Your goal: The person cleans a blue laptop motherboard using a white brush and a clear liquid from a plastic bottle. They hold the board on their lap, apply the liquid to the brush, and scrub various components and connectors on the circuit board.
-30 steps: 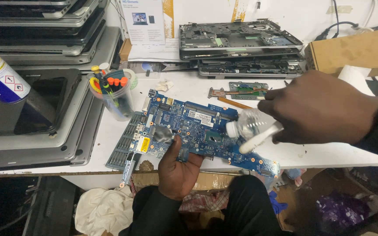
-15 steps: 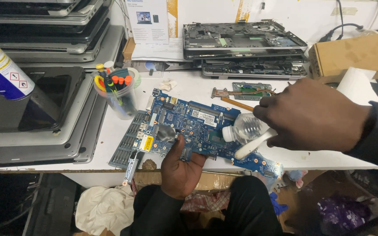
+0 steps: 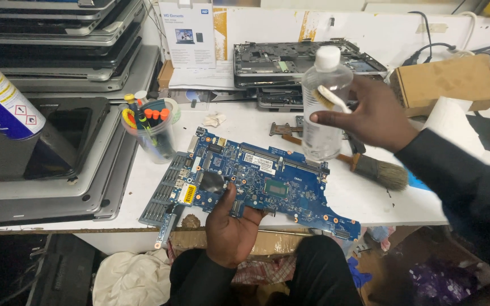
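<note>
Left hand (image 3: 231, 229) pinches the blue circuit board (image 3: 267, 181) at its near edge – right hand (image 3: 372, 113) fingers wrap a clear bottle (image 3: 324, 107) and toothbrush (image 3: 331, 97)

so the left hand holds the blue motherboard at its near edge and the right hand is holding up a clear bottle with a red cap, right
Not quite: the cap is white, not red, as the head view shows. The rest stands: the left hand holds the blue motherboard at its near edge, and the right hand holds up the clear bottle.
</note>
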